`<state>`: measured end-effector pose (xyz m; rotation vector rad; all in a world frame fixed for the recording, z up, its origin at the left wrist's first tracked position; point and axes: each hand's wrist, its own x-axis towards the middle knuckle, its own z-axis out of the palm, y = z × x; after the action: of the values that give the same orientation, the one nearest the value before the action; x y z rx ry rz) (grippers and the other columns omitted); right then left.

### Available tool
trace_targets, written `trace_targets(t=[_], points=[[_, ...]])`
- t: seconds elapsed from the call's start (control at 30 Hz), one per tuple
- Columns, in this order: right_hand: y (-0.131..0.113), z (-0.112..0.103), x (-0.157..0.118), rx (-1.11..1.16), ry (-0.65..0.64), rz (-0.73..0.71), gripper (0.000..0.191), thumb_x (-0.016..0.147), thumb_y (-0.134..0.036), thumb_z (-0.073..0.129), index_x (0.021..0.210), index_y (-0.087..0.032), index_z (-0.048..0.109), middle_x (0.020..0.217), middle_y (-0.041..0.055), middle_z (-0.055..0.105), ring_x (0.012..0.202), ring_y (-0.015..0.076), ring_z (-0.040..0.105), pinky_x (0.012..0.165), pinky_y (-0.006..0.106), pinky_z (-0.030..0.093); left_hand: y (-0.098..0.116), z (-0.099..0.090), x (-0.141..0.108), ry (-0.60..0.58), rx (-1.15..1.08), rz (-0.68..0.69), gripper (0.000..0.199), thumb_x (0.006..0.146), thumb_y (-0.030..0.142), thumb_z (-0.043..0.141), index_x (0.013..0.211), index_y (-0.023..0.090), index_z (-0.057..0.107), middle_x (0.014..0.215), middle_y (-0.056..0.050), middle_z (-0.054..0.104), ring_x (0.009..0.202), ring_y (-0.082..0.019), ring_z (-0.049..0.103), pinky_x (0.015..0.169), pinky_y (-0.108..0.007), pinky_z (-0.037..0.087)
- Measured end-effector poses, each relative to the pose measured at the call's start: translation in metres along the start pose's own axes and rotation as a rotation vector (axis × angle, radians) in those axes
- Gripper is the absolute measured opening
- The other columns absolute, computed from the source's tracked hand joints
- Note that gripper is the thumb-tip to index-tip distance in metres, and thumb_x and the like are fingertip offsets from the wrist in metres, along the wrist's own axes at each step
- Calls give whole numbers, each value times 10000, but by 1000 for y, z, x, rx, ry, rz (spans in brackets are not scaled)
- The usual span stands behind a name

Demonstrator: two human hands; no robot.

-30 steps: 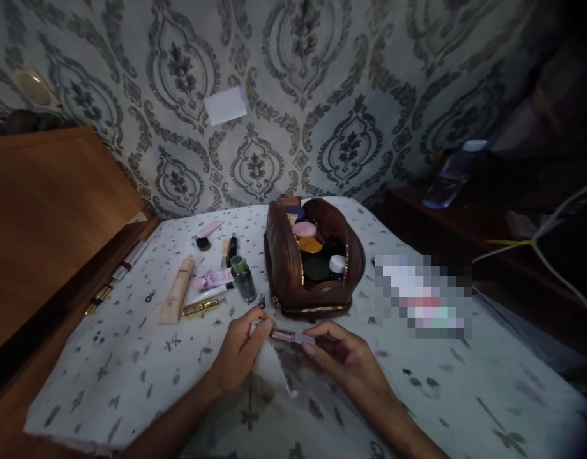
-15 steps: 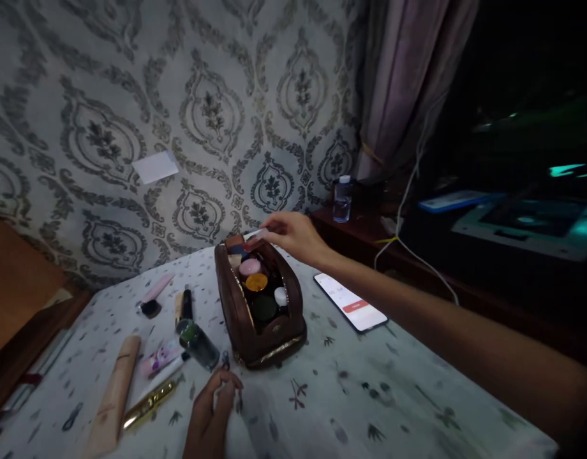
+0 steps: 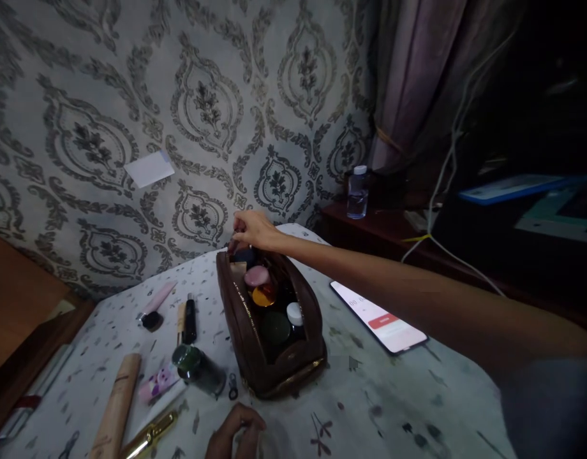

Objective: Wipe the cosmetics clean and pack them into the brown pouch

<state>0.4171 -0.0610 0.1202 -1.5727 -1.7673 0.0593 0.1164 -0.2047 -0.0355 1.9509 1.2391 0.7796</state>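
Note:
A brown makeup bag (image 3: 240,338) stands unzipped on the cloth-covered table. Inside lie a pink round item (image 3: 256,276), an amber-coloured round item (image 3: 263,296), a dark green lid (image 3: 275,327) and a white cap (image 3: 295,313). My right hand (image 3: 252,229) is closed on the bag's far end, its fingertips pinching the brown edge there. Near the bag's front corner, my left hand (image 3: 236,433) rests low on the table, fingers loosely curled and apart, with nothing visible in them. A dark jar with a green lid (image 3: 198,370) lies tipped beside the bag.
Left of the bag lie a beige tube (image 3: 116,408), a gold tube (image 3: 152,437), a purple-patterned tube (image 3: 157,382), a black tube (image 3: 191,319) and a pink-handled brush (image 3: 157,299). A lit phone (image 3: 377,319) lies to the right. Behind stands a water bottle (image 3: 357,194).
My right hand has moved left to the bag's far end and closed on its edge. My left hand sits lower in view. The camera has shifted, and the bag appears larger.

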Motion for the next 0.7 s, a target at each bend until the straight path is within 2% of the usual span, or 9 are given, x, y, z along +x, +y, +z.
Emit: trace_targets(t=[0.07,0.1,0.23,0.3,0.37,0.47,0.6,0.7], points=[[3,0,1,10,1,14,163,761,-159,703,924,-155,698,821,-8,672,729,126,561,660,211,382,-4,-18,13,29,21,0,246,959,391,557,1124,236,653,1201,-62,647,1039,-233,632,862,-393,562],[4,0,0,15,1,25,160,763,-163,702,922,-158,705,817,-9,674,728,125,564,660,210,382,-6,-27,20,42,33,1,251,959,380,563,1151,239,640,1240,-68,627,1065,-235,622,880,-401,560],[6,0,-2,22,4,51,157,763,-167,703,919,-166,722,811,-12,682,742,127,575,655,208,384,-12,-63,47,78,83,16,251,955,383,570,1150,243,641,1247,-66,623,1069,-232,620,886,-394,558],[6,1,-2,16,9,45,164,763,-165,704,925,-170,724,809,-15,685,750,129,580,654,205,387,-13,-77,59,90,108,27,241,972,403,520,1073,257,682,1151,-50,679,1040,-248,644,839,-381,566],[5,1,0,-8,9,46,177,766,-161,703,941,-170,727,814,-13,690,750,129,582,654,204,389,-13,-90,67,101,132,39,312,979,419,450,941,283,729,947,-40,739,987,-280,684,748,-370,567],[4,1,2,-61,-19,46,207,783,-160,695,987,-156,728,847,1,703,768,130,593,661,200,397,-14,-103,75,114,163,58,356,941,430,427,816,312,738,697,-44,726,895,-300,723,669,-362,547],[4,2,7,-87,-70,23,200,769,-154,716,967,-159,744,889,14,725,820,138,620,683,195,417,-16,-112,78,109,191,83,347,930,474,417,835,322,714,608,-33,680,859,-306,731,677,-383,560],[4,1,12,-91,-91,15,187,763,-150,727,947,-164,757,916,24,740,859,150,641,697,198,433,-17,-113,78,93,199,93,349,959,504,412,886,323,701,709,-22,701,873,-286,718,703,-393,573]])
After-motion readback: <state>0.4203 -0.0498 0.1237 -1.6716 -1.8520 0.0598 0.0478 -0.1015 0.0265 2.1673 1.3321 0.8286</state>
